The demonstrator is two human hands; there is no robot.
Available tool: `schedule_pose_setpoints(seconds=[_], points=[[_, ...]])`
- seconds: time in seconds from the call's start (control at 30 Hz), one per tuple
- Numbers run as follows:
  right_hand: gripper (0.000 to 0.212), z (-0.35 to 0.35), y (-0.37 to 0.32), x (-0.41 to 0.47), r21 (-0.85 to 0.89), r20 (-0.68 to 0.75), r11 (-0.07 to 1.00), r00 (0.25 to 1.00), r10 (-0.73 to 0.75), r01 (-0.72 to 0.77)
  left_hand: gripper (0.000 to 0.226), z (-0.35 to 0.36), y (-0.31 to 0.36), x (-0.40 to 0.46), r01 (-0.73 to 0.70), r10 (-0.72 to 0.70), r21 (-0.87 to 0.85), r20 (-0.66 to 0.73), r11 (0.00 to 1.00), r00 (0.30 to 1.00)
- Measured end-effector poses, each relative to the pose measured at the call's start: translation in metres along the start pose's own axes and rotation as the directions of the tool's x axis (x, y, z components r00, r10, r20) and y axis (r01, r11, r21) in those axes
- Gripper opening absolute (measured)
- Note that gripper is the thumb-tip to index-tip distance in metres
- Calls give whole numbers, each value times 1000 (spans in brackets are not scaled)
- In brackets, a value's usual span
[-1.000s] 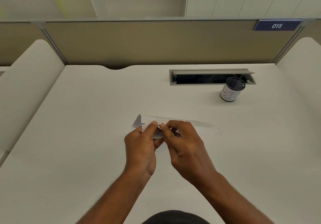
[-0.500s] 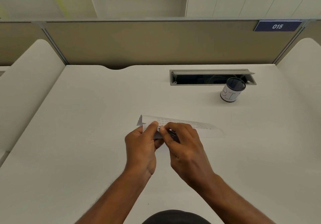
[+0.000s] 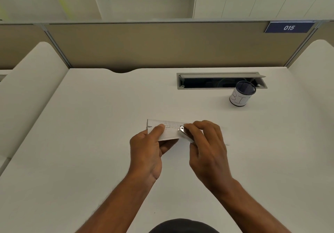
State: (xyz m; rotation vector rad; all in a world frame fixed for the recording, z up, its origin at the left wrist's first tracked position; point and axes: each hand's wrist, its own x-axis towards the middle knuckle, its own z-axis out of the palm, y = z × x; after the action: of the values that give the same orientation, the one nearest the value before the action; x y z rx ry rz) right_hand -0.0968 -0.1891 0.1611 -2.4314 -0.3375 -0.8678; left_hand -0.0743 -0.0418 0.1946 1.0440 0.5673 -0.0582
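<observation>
Fingers [image 3: 169, 143] of the left hand [image 3: 146, 153] pinch a flat white printed paper strip [image 3: 170, 133], long axis sideways, near-left of the dark mesh cup [image 3: 241, 97]. The right hand [image 3: 207, 151] pinches a small shiny metal piece [image 3: 186, 135] against it.

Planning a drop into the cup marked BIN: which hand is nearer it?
Right. The right hand, pinching a small metal tool, is toward the person and left of the cup; the left hand, holding the paper strip, is farther left.
</observation>
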Motion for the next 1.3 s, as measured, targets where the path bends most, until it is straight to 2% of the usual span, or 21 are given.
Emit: schedule_pose_setpoints(seconds=[0.23, 0.37, 0.43, 0.5, 0.57, 0.63, 0.67, 0.73, 0.8, 0.9, 1.1, 1.23, 1.3], points=[[29, -4, 2, 0, -38, 8, 999, 1000, -20, 20, 11, 0, 4, 0, 17, -15, -59, 29, 998, 999], [36, -14, 0, 16, -24, 64, 998, 997, -51, 52, 16, -4, 8, 2, -14, 16, -38, 46, 999, 999], [37, -22, 0, 27, -13, 102, 999, 994, -40, 42, 18, -7, 11, 2, -72, 74, -24, 66, 997, 995], [37, -31, 1, 37, -8, 161, 1000, 987, -25, 27, 18, -11, 13, 2, -204, 206, -33, 74, 978, 976], [39, -40, 2, 47, -8, 241, 1000, 970, -6, 8, 31, -17, 15, 2, -427, 421, 68, 95, 902, 902], [39, -48, 3, 56, -11, 311, 1000, 950, 0, 3, 50, -23, 21, 5, -623, 577, 276, 236, 732, 782], [38, -51, 4, 60, -12, 343, 1000, 939, -4, 9, 55, -26, 25, 7, -676, 584, 368, 341, 638, 736], [34, -56, 5, 68, -14, 406, 999, 914, -23, 31, 51, -29, 36, 15, -725, 500, 467, 526, 506, 688], [31, -60, 6, 76, -5, 461, 999, 887, -42, 50, 37, -30, 44, 20, -727, 393, 502, 619, 468, 680], [31, -65, 5, 85, 30, 509, 999, 859, -47, 37, 22, -27, 46, 22, -716, 326, 503, 656, 484, 681], [31, -72, 4, 93, 71, 528, 997, 849, -33, -5, 18, -24, 41, 19, -694, 337, 473, 634, 542, 696], [31, -70, 7, 95, 60, 496, 998, 868, -35, 6, 13, -19, 36, 14, -644, 346, 463, 575, 610, 741], [31, -68, 8, 95, 45, 429, 999, 903, -39, 21, 9, -18, 32, 14, -608, 356, 461, 523, 647, 775]])
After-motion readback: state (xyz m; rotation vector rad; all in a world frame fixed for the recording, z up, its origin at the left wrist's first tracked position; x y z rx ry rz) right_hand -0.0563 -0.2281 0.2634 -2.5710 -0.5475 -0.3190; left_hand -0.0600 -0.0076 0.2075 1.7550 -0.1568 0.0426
